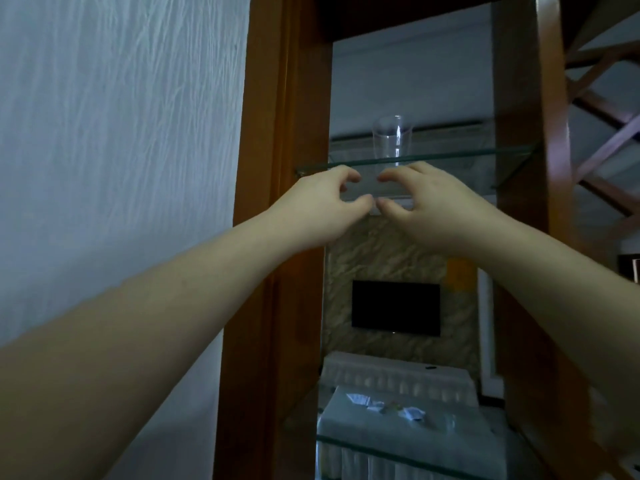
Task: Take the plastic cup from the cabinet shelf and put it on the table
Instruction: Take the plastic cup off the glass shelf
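On my far left is the pale textured wall [114,133], bare and out of play, and next to it the wooden cabinet frame [277,116] that carries the glass shelves. My left hand [318,206] is raised in front of the upper glass shelf [450,155], its fingers curled inward in a loose half-cupped shape, closed on nothing; thumb and forefinger tips lie near each other but I see no object between them. Just beside it, almost fingertip to fingertip, my right hand [436,209] mirrors that pose, curled and empty. Both sit below the shelf's front edge, and I read that as the two hands shaping up to come around the target from either side. The plastic cup [391,140] stands upright on that shelf, above and slightly behind the gap between my hands, apart from both. It is clear and looks thin-walled, so I judge a gentle two-sided hold would suit it better than a hard squeeze, and it needs lifting over the glass edge without dragging. Lower down, through the cabinet opening, I see a table [346,420] with a pale cloth and some scraps of paper [375,405], which I take as the likely set-down place. Further right are crossing wooden slats [606,133].
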